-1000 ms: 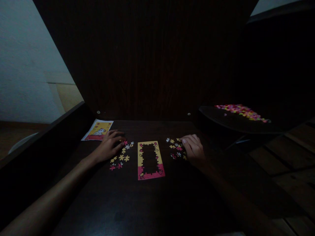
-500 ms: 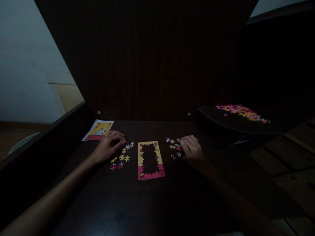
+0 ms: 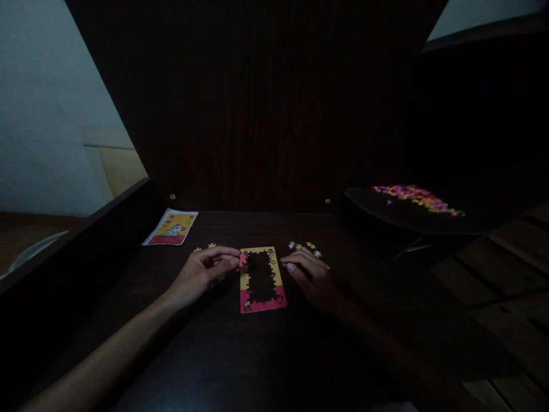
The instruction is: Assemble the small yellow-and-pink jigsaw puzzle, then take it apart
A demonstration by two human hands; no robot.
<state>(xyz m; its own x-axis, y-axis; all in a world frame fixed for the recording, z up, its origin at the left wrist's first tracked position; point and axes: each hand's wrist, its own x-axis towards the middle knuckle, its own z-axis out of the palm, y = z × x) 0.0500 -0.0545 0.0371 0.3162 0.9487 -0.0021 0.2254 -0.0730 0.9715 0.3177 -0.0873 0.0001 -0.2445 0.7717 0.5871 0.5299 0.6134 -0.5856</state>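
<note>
1. Two hands over the table (image 3: 201, 355). Clock is centred on the puzzle frame (image 3: 263, 306), 12 pointing away from the person.
2. Left hand (image 3: 201, 273), 9 o'clock: thumb and forefinger pinching a pink piece (image 3: 242, 261). Other fingers loosely curled.
3. Pink piece sits at the frame's 10 o'clock, over its border in this view. Touching or lifted clear: can't tell.
4. Right hand (image 3: 312, 276), 3 o'clock, just off the border: fingers bent, tips close to the thumb. Can't tell if anything is pinched there.
5. Handling, my judgement: piece is near weightless, thin stiff card, low slip. Tabs look like the weak spot; could bend or fray if forced. Hold by opposite edges, face up.
6. Frame also looks light and flat; probably slides if nudged. Press on a plain stretch of border, off the notches.
7. Loose pieces at 10 o'clock (image 3: 212, 246) and 2 o'clock (image 3: 292, 245). Picture card (image 3: 174, 228) farther out at 10. Heap of small bright bits (image 3: 418, 197) on a separate dark surface, well out at 2.
8. Hard to see: both hands cover part of their piles, so no count. Dim light; right forearm fades into shadow. Heap too small to identify. Forearms cut off at the bottom.
</note>
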